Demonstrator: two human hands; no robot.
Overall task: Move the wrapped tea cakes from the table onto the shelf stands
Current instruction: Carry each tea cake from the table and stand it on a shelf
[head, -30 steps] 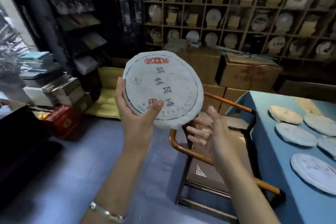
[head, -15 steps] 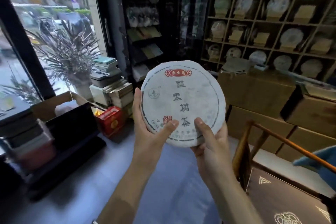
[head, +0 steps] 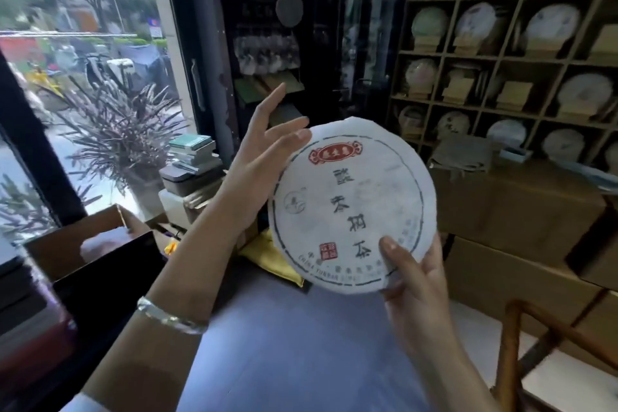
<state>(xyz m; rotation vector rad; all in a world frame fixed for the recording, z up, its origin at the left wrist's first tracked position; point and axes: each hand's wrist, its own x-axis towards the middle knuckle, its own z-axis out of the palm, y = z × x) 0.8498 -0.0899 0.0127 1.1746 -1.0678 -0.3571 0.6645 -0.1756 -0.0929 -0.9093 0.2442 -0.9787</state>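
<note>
Two bare forearms, silver bangle (head: pixel 172 317) on the left wrist at lower left, pale sleeve edge (head: pixel 78 403) at bottom left corner

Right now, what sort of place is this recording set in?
Most likely a tea shop: a cubby shelf displays wrapped tea cakes on stands, cardboard boxes are stacked below it, and a street window fills the left side.

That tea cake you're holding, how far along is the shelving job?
Partly done: many shelf stands already carry cakes. In hand: one wrapped tea cake, pinched at its lower edge by the right hand, with the open left hand at its upper rim. Left: empty stands wait; the table is out of view.
</note>
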